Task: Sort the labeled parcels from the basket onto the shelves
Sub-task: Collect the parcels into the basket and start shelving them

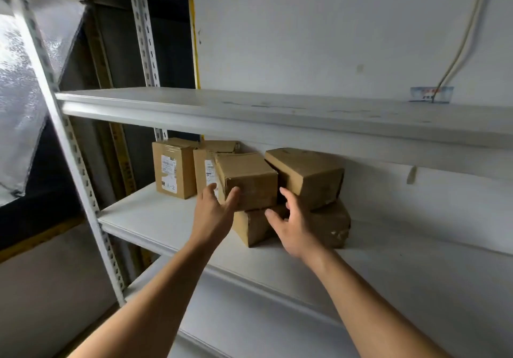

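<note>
Two bare forearms reach up from the bottom edge toward the middle white metal shelf (155, 218). Left hand (213, 210): fingers straight, spread wide, holding nothing; fingertips touch the lower left front corner of the plain brown cardboard box (251, 180). Right hand (291, 227): fingers loosely curled, thumb out, grip wide, nothing in it; it sits in front of the gap betw. the stacked boxes, contact can't be told.

That top-front box rests on a lower brown cardboard box (249, 230), directly under the left fingertips, w/ tape on its front. Just right of the right hand, a tilted brown cardboard box (308, 174) leans on a darker scuffed cardboard box (333, 227), below and right of that hand.

Left of and behind the left hand: a brown taped parcel marked "A-2" (173, 167), upright, white label on the front. Beside it a second labelled brown parcel (204, 171), partly hidden by the top-front box; another box top shows behind it.

Above the hands, the upper white shelf (249, 107) carries a small blue-and-white card (431, 95) at far right, against the white wall (305, 38), w/ a pale cable (469, 32) running down to it. Far left: perforated white steel upright (69, 141) and silver foil sheeting (25, 80).
</note>
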`<action>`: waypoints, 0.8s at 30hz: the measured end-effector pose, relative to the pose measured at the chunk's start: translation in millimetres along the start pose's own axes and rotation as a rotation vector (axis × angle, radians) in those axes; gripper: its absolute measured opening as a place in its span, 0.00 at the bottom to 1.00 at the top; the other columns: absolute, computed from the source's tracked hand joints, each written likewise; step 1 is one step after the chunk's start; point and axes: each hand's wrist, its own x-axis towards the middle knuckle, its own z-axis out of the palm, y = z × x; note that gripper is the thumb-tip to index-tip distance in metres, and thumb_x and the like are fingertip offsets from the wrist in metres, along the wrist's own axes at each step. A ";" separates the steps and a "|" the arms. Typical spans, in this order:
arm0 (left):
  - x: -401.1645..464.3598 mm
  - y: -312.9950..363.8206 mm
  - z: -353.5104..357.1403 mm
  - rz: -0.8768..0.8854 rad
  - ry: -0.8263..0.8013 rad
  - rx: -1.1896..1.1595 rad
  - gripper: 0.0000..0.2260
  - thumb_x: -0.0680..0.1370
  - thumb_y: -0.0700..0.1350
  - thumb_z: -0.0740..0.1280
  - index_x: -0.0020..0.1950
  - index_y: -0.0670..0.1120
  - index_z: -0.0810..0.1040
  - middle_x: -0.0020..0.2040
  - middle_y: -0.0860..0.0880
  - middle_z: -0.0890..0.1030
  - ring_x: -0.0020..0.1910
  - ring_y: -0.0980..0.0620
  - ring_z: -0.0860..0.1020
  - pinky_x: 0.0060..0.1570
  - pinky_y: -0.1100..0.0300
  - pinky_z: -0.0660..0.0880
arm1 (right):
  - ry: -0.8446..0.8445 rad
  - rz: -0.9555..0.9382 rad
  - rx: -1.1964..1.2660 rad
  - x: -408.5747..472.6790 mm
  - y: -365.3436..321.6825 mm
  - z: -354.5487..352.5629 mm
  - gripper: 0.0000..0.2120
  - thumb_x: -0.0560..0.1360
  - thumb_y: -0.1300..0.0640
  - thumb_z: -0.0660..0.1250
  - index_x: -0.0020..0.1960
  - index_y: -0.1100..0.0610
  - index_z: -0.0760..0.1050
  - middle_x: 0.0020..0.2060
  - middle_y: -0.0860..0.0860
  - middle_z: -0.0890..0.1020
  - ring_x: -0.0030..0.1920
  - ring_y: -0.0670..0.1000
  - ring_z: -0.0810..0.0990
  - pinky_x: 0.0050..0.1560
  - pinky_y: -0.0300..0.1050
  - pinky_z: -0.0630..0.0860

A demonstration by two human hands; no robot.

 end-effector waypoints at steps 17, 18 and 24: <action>37.0 2.8 6.6 -0.278 -0.147 -0.559 0.15 0.83 0.58 0.64 0.64 0.51 0.75 0.59 0.41 0.80 0.58 0.44 0.81 0.51 0.52 0.81 | 0.077 0.018 0.243 42.6 -9.6 22.1 0.25 0.78 0.35 0.70 0.70 0.46 0.72 0.60 0.43 0.80 0.58 0.40 0.79 0.49 0.33 0.77; 31.8 -2.5 3.3 -0.247 -0.146 -0.577 0.17 0.83 0.57 0.66 0.68 0.51 0.73 0.60 0.42 0.79 0.58 0.45 0.81 0.51 0.52 0.82 | 0.093 0.017 0.282 37.8 -8.8 23.3 0.26 0.74 0.31 0.70 0.67 0.42 0.72 0.61 0.43 0.79 0.58 0.40 0.79 0.53 0.38 0.79; -3.5 -47.4 -29.4 0.084 -0.382 -0.527 0.50 0.69 0.62 0.78 0.82 0.68 0.50 0.73 0.70 0.66 0.69 0.60 0.72 0.57 0.67 0.78 | 0.066 0.128 0.482 8.8 3.7 18.7 0.35 0.70 0.22 0.68 0.70 0.38 0.75 0.66 0.44 0.83 0.67 0.50 0.81 0.69 0.62 0.78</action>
